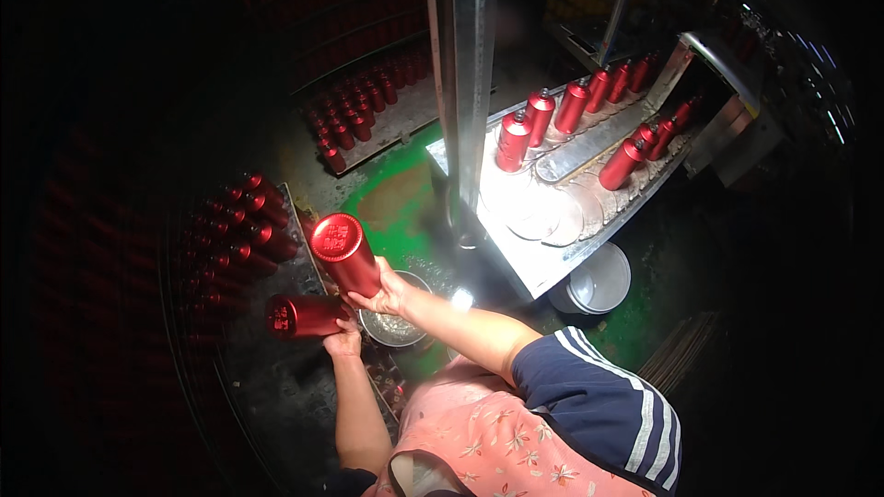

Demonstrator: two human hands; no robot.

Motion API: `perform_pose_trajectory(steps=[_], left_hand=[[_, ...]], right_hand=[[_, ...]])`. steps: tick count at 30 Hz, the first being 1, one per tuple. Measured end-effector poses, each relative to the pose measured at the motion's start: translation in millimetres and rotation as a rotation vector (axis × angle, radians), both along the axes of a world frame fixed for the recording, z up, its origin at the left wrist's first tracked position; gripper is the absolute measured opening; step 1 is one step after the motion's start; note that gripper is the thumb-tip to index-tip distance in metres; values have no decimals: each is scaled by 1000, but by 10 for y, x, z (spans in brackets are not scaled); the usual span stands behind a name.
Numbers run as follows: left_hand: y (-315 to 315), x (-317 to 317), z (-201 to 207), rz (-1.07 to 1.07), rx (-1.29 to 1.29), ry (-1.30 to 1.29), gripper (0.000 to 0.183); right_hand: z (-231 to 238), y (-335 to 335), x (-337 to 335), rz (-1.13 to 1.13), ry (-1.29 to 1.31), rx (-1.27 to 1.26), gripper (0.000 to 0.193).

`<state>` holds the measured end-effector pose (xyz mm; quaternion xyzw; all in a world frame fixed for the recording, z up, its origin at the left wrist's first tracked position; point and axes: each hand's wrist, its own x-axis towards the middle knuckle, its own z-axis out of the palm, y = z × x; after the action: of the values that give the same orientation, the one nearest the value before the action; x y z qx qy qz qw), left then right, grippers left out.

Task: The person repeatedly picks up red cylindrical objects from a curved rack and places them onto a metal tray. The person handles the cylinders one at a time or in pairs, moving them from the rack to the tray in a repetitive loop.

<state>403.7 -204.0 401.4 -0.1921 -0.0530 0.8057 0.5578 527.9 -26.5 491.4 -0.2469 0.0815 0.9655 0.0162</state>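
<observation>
I hold two shiny red bottles, their embossed bases turned up or outward. My right hand (387, 289) reaches across to the left and is wrapped round the neck end of one red bottle (354, 262), which is tilted with its base up. Just below it, my left hand (343, 340) grips the end of a second red bottle (313, 316), lying nearly level with its base to the left. The fingers partly hide both neck ends. Beneath the right wrist a round metal basin (396, 328) shows in part.
Rows of red bottles (262, 235) stand on a dark rack at left, more on a pallet (405, 129) behind. On the right, a metal conveyor table (516, 253) carries red bottles (514, 142) toward a box-like opening. A metal post (470, 83) rises in front; a white bucket (599, 281) stands below.
</observation>
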Motion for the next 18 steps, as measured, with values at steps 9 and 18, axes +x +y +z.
perform_pose_trajectory(steps=[9,18], left_hand=[[-164,-92,-576,-187,23,-99,72],[792,1640,439,-390,-514,913,62]], right_hand=[[-116,-59,1157,-247,-12,31,50],[-232,610,3632,-634,-322,297,49]])
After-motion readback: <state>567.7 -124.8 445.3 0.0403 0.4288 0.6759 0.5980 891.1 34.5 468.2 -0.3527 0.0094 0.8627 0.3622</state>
